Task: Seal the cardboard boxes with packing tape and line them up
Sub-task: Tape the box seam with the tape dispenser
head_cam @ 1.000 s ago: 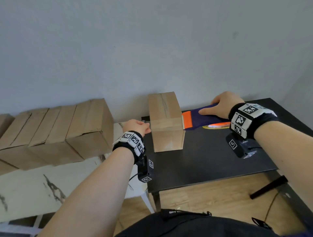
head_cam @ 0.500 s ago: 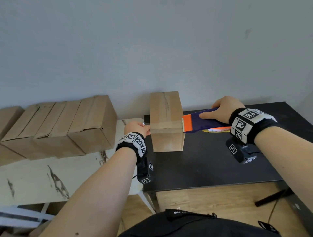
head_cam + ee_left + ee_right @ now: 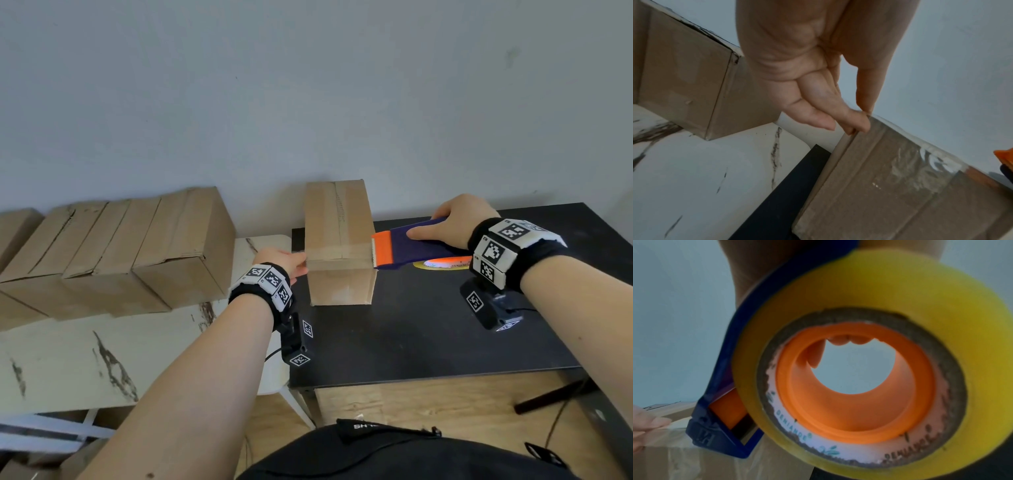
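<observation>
The cardboard box (image 3: pixel 339 240) stands on the black desk (image 3: pixel 428 329), at its back left corner, clear tape (image 3: pixel 920 164) across its top near the front edge. Left hand (image 3: pixel 284 260) fingers (image 3: pixel 855 120) pinch the box's left top edge. Right hand (image 3: pixel 455 219) grips the tape dispenser (image 3: pixel 411 246), its orange nose touching the box's right edge. Sealed boxes (image 3: pixel 137 253) line the white bench (image 3: pixel 68 359) to the left.
</observation>
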